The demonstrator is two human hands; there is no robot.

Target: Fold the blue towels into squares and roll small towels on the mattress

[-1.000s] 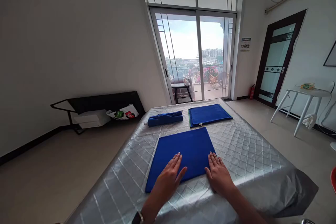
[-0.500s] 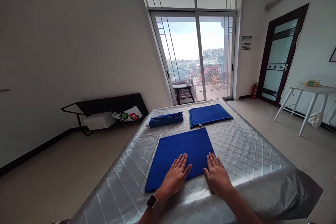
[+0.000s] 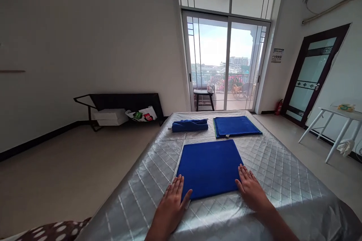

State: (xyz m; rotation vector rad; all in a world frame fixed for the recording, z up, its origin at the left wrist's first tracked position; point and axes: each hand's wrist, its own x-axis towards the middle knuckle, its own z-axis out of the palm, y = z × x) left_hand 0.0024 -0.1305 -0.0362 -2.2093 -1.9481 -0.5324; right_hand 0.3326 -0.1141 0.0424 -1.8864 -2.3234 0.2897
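A blue folded cloth (image 3: 210,167) lies flat on the silver quilted cover (image 3: 152,180) in front of me. My left hand (image 3: 172,201) rests palm down at its near left corner, fingers stretched out. At the near right edge lies my right hand (image 3: 250,186), also flat with its fingers extended and touching the cloth's side. Farther back sits a rolled or bunched blue cloth (image 3: 190,125) on the left. To its right is a flat folded blue cloth (image 3: 236,125) with a green edge and a small white tag.
A black frame (image 3: 124,102) with white boxes (image 3: 111,116) and a printed bag (image 3: 143,115) stands by the left wall. Sliding glass doors (image 3: 226,64) are beyond the bed. On the right stands a white table (image 3: 339,111). Brown dotted fabric (image 3: 59,229) shows at lower left.
My left hand has slid left across the cloth to its near left corner. My right hand stays by the right edge. The camera view has turned left.
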